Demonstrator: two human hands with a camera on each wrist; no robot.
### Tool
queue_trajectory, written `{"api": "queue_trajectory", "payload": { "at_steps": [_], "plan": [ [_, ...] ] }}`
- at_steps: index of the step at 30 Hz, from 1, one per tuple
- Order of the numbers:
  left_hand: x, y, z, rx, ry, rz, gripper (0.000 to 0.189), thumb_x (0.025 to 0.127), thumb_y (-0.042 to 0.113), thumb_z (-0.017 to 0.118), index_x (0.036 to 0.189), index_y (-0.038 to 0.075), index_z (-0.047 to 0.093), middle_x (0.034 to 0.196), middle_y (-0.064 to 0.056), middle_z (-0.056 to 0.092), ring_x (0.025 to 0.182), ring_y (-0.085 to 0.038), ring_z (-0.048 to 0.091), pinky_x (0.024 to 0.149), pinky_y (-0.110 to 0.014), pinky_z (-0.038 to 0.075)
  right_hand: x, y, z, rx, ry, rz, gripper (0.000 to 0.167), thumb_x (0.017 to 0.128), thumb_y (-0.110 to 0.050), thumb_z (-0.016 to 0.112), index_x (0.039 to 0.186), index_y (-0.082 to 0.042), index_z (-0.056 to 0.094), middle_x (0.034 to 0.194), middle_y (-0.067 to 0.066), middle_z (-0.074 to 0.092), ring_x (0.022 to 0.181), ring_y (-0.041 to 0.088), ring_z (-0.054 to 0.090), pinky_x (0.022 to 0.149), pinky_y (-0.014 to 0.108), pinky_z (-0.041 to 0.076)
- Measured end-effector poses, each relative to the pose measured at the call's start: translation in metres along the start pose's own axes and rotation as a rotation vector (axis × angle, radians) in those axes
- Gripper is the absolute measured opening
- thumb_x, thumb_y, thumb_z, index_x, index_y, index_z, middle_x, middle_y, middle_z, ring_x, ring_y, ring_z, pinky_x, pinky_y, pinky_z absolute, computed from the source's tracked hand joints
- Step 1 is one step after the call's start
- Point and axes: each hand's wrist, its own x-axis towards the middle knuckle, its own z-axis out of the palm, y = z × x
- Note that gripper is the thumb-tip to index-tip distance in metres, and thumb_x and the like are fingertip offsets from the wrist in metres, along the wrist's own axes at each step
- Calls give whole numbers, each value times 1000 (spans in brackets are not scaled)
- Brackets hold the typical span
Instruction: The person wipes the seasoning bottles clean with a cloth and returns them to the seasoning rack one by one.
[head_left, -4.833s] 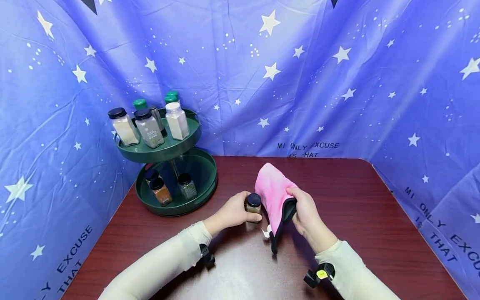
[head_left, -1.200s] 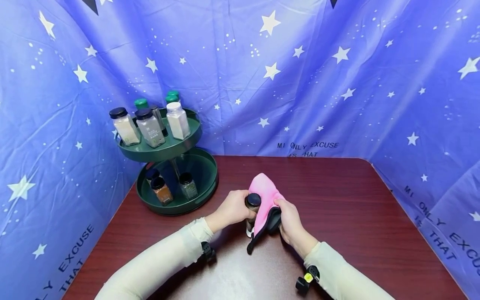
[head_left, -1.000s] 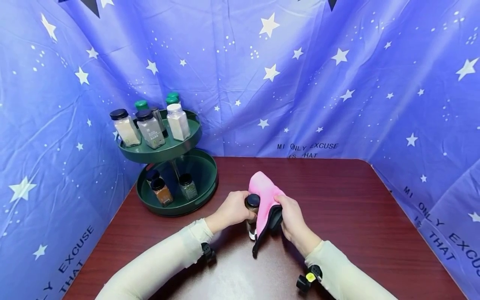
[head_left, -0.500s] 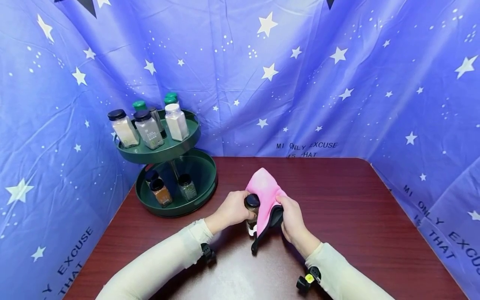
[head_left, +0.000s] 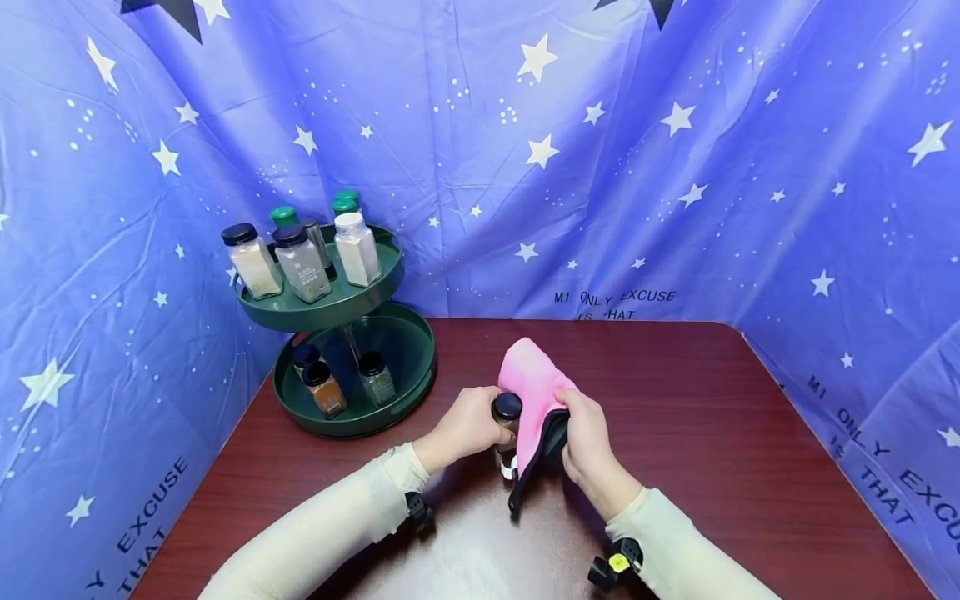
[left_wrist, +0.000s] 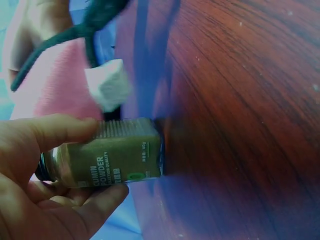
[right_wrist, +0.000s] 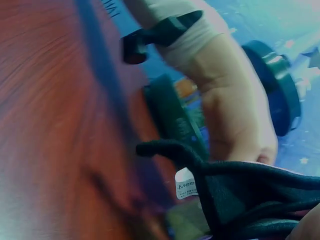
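Observation:
A small square spice jar (left_wrist: 122, 157) of cumin powder, with a black lid, is gripped by my left hand (head_left: 467, 425), thumb on one side and fingers on the other. In the left wrist view its base is right at the tabletop. My right hand (head_left: 590, 442) holds a bunched pink cloth (head_left: 529, 375) with black edging and a black underside. This cloth drapes against the jar's right side, hiding part of it in the head view. Its white tag (right_wrist: 186, 183) hangs close beside the jar.
To the left stands a two-tier dark green turntable rack (head_left: 360, 310). Several jars with black, white and green lids fill its upper tier; a few small spice jars, one orange-brown jar (head_left: 327, 396) among them, sit below. A blue star-print curtain (head_left: 480, 167) surrounds the dark red table (head_left: 660, 375).
Compared with the oldest frame, my right hand has brought the cloth left against the jar. Over the last second the cloth shifts slightly along it. My left hand keeps its grip, nearly still.

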Motion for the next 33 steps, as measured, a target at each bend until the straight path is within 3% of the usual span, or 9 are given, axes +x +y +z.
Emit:
{"api": "queue_trajectory", "payload": {
  "at_steps": [4,8,25,29,33],
  "plan": [
    [1,1,0,10,-1,-5,32,65,18,89,88,13,67,79,7,69,72,-11,62,69,-24,51,5,-14,-1,163,-71,22,27,99,-2,44,80,-10,61,79,-4,59,74,7,59,71,21,53],
    [3,2,1,3,-10,-2,36,64,20,91,91,13,68,82,6,71,75,-11,63,73,-25,53,11,-24,-6,241,-89,37,29,101,-2,41,81,-11,61,85,-4,58,80,7,58,77,21,52],
    [7,-13,-11,-136,-183,-3,49,66,7,91,109,7,69,94,1,72,88,-14,63,87,-31,52,12,-20,-19,234,-59,61,33,102,-2,43,77,-11,62,84,-5,59,79,7,58,76,21,52],
    [0,-10,-8,-57,-137,8,52,68,26,95,108,6,67,94,0,71,88,-15,64,86,-32,53,9,-17,-21,217,-59,56,34,101,-2,43,75,-11,63,83,-5,59,80,7,58,77,21,52],
    [-7,-5,-1,10,-25,0,58,71,51,91,98,8,64,88,0,66,80,-14,62,76,-30,53,7,-14,-23,189,-63,44,34,100,-2,43,75,-12,63,82,-5,61,79,7,59,76,21,52]
  ]
}}
